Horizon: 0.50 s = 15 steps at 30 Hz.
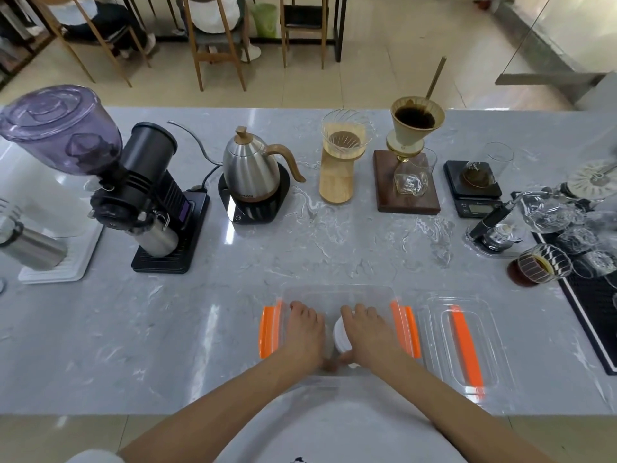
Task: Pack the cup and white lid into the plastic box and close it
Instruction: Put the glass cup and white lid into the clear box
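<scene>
A clear plastic box [337, 290] with orange side clips stands open at the counter's near edge. Both my hands reach down into it. My left hand [305, 332] lies flat inside the box on its left half, fingers apart. My right hand [365, 332] covers a white lid [341, 334], which seems to sit on a cup lying in the box; the cup itself is mostly hidden under my hands. The box's clear cover [460, 342], with an orange strip, lies flat on the counter just right of the box.
Along the back of the marble counter stand a coffee grinder [147, 192], a steel kettle [252, 165] on its base, two drippers [344, 152] on stands and a scale [472, 187]. Glassware [547, 262] crowds a black mat at the right.
</scene>
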Available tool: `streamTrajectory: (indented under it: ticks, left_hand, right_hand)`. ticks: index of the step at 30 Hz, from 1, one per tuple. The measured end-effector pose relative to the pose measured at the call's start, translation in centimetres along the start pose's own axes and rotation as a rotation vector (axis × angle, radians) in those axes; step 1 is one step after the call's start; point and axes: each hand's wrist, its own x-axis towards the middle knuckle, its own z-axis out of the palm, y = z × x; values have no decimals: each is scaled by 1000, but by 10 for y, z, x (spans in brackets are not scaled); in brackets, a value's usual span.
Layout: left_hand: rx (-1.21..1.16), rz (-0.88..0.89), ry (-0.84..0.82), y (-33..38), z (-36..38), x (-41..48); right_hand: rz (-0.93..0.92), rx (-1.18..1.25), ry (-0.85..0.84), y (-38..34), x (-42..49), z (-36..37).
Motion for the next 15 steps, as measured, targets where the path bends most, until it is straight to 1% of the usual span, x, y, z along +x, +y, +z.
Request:
streamTrajectory:
  ticks: [2,5,9,15]
  left_hand:
    - [29,10,6,-1,4,1]
    - [72,9,43,-1,10,2]
    - [-22,-34,66,0,15,1]
    - [-45,-22,75,-1,16,-1]
  right_hand:
    - [-12,82,-24,4,-1,-2]
    - [-33,72,-24,7,-3,-5]
    - [-30,32,8,6,-4,-2]
    - [-13,50,19,7,-6,-1]
